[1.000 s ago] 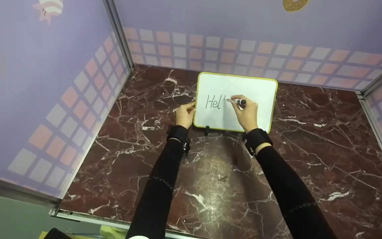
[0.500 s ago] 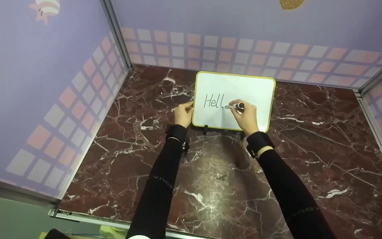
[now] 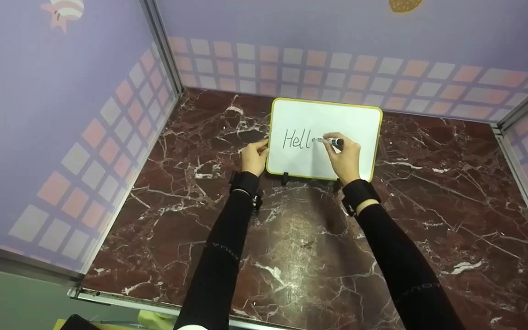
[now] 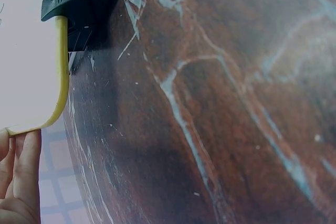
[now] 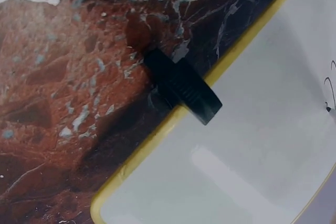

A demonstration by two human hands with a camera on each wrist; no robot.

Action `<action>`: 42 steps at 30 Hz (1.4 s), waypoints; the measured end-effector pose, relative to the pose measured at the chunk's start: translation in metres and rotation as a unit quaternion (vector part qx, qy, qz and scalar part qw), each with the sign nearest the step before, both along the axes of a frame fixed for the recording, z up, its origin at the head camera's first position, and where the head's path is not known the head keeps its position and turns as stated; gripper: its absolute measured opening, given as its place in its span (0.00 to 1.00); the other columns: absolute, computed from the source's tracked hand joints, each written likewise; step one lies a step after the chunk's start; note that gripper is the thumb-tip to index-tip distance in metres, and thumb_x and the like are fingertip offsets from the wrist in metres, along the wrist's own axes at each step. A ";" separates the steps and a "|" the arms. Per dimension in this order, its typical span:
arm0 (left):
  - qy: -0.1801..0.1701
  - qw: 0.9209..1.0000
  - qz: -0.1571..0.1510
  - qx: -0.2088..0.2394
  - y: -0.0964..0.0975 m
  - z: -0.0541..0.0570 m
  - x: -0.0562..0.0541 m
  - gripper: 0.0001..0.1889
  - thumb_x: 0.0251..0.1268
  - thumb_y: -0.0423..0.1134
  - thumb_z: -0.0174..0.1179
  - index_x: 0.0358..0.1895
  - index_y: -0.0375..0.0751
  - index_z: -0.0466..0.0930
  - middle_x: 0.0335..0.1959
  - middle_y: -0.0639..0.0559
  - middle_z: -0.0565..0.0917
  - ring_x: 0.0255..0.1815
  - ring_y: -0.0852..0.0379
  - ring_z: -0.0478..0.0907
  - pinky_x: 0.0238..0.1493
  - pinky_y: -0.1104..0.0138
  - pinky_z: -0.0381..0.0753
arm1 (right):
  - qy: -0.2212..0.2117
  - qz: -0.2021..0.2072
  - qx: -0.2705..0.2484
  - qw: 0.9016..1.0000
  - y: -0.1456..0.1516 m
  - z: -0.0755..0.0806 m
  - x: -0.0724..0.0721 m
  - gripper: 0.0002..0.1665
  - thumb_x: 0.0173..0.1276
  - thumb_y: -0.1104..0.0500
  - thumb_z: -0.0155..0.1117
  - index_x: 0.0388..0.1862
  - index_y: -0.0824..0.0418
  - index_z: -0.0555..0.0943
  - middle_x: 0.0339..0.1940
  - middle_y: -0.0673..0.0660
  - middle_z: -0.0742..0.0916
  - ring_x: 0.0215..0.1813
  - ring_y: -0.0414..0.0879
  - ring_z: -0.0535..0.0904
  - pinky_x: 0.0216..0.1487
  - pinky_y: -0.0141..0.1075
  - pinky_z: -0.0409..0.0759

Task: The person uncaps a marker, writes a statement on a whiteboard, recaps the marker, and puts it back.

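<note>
A whiteboard (image 3: 300,160) with a yellow frame leans in black stand clips, with "Hell" written on it in black. My left hand (image 3: 254,159) holds its left edge; in the left wrist view the fingers (image 4: 27,169) meet the yellow rim near a corner. My right hand (image 3: 345,158) pinches a marker (image 3: 336,141) with a black end. The marker's tip is on the board just right of the last "l", beside a small new stroke. In the right wrist view the marker tip (image 5: 328,109) touches the white surface at the right edge; the right hand is out of that frame.
Black clips (image 3: 285,178) (image 5: 186,88) grip the board's lower edge. The board stands on a dark red marbled table (image 3: 200,220). Purple panels with checks (image 3: 328,27) enclose the back and sides. Yellow-green items (image 3: 154,318) lie below the table's front edge.
My right hand first drew the second "l" downward, then moved up and right, and a small mark now follows it. The left hand stays at the board's edge.
</note>
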State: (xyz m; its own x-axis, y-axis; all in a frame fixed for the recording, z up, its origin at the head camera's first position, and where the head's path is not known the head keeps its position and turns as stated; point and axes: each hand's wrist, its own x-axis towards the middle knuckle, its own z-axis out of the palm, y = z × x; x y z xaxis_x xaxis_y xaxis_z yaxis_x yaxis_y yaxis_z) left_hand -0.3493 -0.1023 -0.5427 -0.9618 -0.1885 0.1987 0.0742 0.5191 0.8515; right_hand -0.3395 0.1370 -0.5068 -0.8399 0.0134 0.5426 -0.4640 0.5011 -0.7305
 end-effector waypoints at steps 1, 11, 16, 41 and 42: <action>0.000 1.000 0.001 -0.002 0.000 0.000 0.000 0.17 0.64 0.28 0.63 0.57 0.36 0.83 0.43 0.39 0.89 0.44 0.46 0.87 0.50 0.61 0.84 | 0.000 -0.005 0.000 1.000 0.001 0.001 0.000 0.08 0.68 0.64 0.66 0.42 0.67 0.86 0.42 0.65 0.90 0.49 0.57 0.88 0.58 0.43 0.83; 0.014 1.000 0.000 0.000 0.000 -0.001 -0.001 0.17 0.63 0.28 0.64 0.56 0.35 0.83 0.42 0.39 0.89 0.42 0.46 0.87 0.49 0.61 0.84 | -0.009 -0.003 0.001 1.000 0.003 -0.002 0.007 0.06 0.66 0.66 0.67 0.39 0.69 0.86 0.39 0.66 0.90 0.47 0.58 0.88 0.55 0.44 0.84; 0.015 1.000 0.007 -0.007 0.000 0.000 0.000 0.17 0.63 0.28 0.64 0.55 0.37 0.84 0.41 0.40 0.90 0.41 0.47 0.87 0.48 0.61 0.84 | -0.019 0.004 0.004 1.000 -0.001 -0.003 0.006 0.07 0.66 0.65 0.67 0.39 0.68 0.86 0.39 0.65 0.90 0.47 0.57 0.88 0.55 0.43 0.84; 0.000 1.000 0.005 -0.004 0.000 -0.001 -0.001 0.18 0.63 0.29 0.64 0.56 0.38 0.83 0.42 0.41 0.89 0.43 0.48 0.87 0.50 0.62 0.83 | 0.002 -0.043 -0.051 0.998 0.022 0.000 0.005 0.07 0.65 0.66 0.68 0.40 0.69 0.86 0.39 0.65 0.90 0.43 0.54 0.88 0.53 0.41 0.84; 0.001 1.000 0.004 -0.004 0.000 -0.001 0.000 0.18 0.63 0.29 0.64 0.56 0.38 0.83 0.42 0.40 0.89 0.43 0.47 0.87 0.51 0.62 0.83 | 0.001 -0.044 -0.050 0.998 0.023 0.000 0.005 0.07 0.65 0.66 0.68 0.39 0.69 0.86 0.39 0.65 0.90 0.43 0.54 0.88 0.53 0.41 0.84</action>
